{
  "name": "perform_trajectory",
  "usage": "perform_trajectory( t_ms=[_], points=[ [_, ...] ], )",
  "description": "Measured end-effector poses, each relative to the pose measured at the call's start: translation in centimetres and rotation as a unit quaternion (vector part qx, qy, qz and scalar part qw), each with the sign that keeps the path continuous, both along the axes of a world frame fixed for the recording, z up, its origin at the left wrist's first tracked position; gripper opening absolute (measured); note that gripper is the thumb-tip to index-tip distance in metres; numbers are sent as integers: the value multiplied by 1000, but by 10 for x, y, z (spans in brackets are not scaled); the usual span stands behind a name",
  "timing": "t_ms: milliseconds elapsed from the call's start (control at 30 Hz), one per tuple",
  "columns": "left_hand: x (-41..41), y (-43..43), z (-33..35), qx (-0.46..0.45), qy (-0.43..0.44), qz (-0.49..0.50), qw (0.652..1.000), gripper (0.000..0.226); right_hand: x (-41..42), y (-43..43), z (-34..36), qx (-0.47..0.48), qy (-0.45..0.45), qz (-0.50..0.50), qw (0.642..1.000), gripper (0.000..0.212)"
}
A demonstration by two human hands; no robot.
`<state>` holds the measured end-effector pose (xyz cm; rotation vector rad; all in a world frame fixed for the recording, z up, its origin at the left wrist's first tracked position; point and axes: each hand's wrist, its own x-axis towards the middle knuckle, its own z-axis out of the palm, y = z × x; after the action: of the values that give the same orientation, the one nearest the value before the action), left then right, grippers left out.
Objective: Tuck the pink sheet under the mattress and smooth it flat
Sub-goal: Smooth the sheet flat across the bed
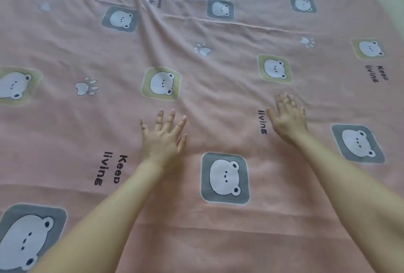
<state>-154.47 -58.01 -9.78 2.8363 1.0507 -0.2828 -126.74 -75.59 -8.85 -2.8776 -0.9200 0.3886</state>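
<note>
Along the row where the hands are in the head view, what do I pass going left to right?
"Keep living" lettering → left hand → grey bear patch → right hand → far-right grey bear patch

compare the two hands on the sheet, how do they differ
The left hand is sharp in the picture; the right hand is blurred. The left hand's fingers are spread wide, while the right hand's look closer together, though the blur makes that uncertain. The right hand reaches farther up the bed than the left hand. Both are open, palm down over the pink sheet, and hold nothing.
</note>
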Motion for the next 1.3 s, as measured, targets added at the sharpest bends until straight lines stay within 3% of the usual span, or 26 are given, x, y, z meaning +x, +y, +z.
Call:
perform_trajectory(
  t_ms=[100,167,267,333,433,500,567,600,667,733,833,900,933,1000,1067,1167,1233,1300],
  points=[
    [-60,68,-32,26,-20,110,993,51,-85,98,-35,-52,-25,100,993,61],
    [-118,94,-45,59,-63,170,982,51,-182,147,-50,-1,-42,207,977,66],
    [-172,106,-45,54,-85,224,969,50,-312,182,-52,17,4,402,916,63],
    [-195,102,-41,41,-69,255,964,51,-338,189,-39,20,40,449,893,63],
    [-245,99,-32,35,-40,295,954,52,-298,185,-20,78,61,356,929,69],
    [-288,97,-28,33,-26,337,941,51,-243,172,-15,92,14,190,977,68],
    [-329,99,-26,34,-22,389,920,50,-218,168,-16,13,-13,28,999,63],
    [-348,100,-26,32,-17,415,909,51,-232,175,-21,-21,-24,2,999,62],
    [-379,103,-25,36,-15,464,885,52,-303,196,-42,-9,-39,101,994,64],
    [-405,104,-23,35,-7,501,865,51,-407,200,-54,33,-10,287,957,67],
    [-435,90,-18,17,30,547,837,52,-527,148,-44,56,44,540,839,54],
    [-450,82,-9,-11,49,564,824,52,-531,134,-32,64,95,600,791,54],
    [-454,80,-1,-33,55,571,818,52,-517,139,-25,87,115,599,788,57],
    [-455,82,13,-57,67,581,809,53,-476,157,-9,139,132,525,829,57],
    [-447,91,20,-43,59,568,820,56,-416,175,2,176,109,369,906,59],
    [-415,108,23,31,0,425,905,55,-324,173,4,105,16,118,987,71],
    [-396,127,14,61,-41,307,949,55,-292,174,-3,38,3,-52,998,75],
    [-398,162,0,37,-22,242,969,55,-299,196,-15,-25,9,-166,986,71]
  ],
)
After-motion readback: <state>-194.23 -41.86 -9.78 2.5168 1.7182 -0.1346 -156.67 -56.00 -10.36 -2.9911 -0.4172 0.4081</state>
